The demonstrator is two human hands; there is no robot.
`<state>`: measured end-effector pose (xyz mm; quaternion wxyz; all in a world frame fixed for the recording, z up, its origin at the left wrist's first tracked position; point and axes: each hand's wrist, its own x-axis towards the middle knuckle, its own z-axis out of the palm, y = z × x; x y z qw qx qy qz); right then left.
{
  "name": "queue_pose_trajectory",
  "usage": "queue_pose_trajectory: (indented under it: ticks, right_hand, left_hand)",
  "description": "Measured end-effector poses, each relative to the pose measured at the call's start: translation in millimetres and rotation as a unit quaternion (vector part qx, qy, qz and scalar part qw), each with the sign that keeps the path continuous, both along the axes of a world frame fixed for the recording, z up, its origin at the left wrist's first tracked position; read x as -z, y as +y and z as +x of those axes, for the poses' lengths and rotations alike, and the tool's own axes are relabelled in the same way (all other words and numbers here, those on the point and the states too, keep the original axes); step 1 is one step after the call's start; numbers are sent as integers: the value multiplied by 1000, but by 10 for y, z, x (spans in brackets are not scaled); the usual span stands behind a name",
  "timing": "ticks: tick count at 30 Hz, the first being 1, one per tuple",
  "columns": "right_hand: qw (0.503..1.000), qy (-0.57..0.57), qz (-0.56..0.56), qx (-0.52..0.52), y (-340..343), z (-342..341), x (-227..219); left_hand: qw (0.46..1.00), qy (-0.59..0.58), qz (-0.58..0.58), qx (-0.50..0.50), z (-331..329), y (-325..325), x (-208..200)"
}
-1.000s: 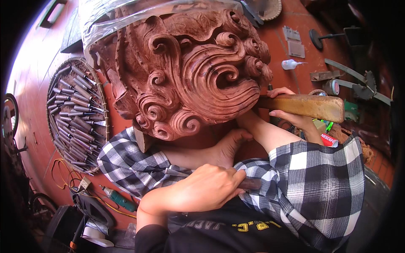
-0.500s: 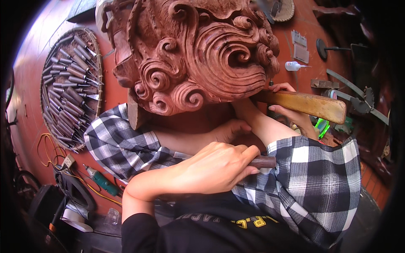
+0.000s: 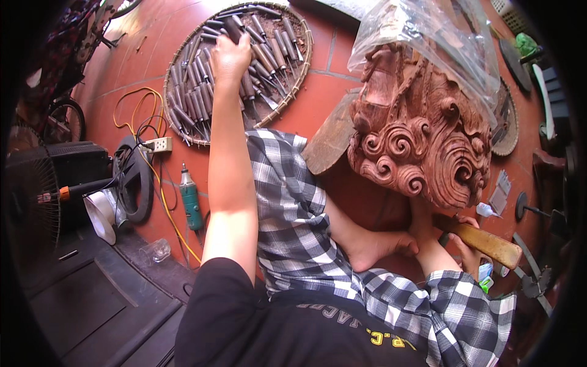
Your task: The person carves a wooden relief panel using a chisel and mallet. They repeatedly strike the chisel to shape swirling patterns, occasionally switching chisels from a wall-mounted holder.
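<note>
My left hand (image 3: 231, 58) reaches over a round woven tray (image 3: 309, 46) full of wood-handled carving chisels (image 3: 199, 101). Its fingers are closed around a dark chisel handle (image 3: 233, 27) at the tray's far side; the blade cannot be seen. My right hand (image 3: 469, 249) grips a yellowish wooden mallet (image 3: 489, 243), low on the right beside my leg. In front of me stands a reddish carved wooden sculpture (image 3: 422, 134) with deep swirls, its upper part under a clear plastic sheet (image 3: 422, 30). A wooden block (image 3: 332, 137) leans against its left side.
Left of my legs lie a green rotary tool (image 3: 190, 202), a socket strip (image 3: 160, 145) with a yellow cord, and a clear cup (image 3: 156, 251). A fan (image 3: 30, 189) stands at far left. Right of the sculpture are a small white bottle (image 3: 486, 210) and metal clamps (image 3: 535, 278).
My left hand has swung from my lap out to the chisel tray, carrying the chisel. The view has turned left. My right hand stays on the mallet.
</note>
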<state>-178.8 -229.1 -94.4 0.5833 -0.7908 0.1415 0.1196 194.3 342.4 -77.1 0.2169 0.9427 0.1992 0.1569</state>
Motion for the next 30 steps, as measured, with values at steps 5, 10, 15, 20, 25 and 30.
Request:
queue_pose_trajectory:
  ticks: [5, 10, 15, 20, 25, 30]
  right_hand:
    - [1000, 18, 0, 16, 13, 50, 130]
    - [997, 48, -38, 37, -34, -34, -63]
    - [997, 47, -59, 24, 20, 34, -81]
    - [997, 58, -32, 30, 59, 43, -81]
    - [999, -7, -29, 22, 58, -6, 43]
    - [996, 49, -59, 53, 88, -33, -63]
  left_hand:
    - [990, 138, -38, -20, 208, 517, 1239]
    - [983, 154, -92, -35, 250, 561, 1345]
    - [991, 112, 5, -73, -14, 1327, 1323]
    - [966, 134, -175, -137, -306, 1385, 1106]
    - [957, 88, -254, -114, -267, 1430, 1183]
    - [976, 193, 68, -71, 52, 1163, 1236]
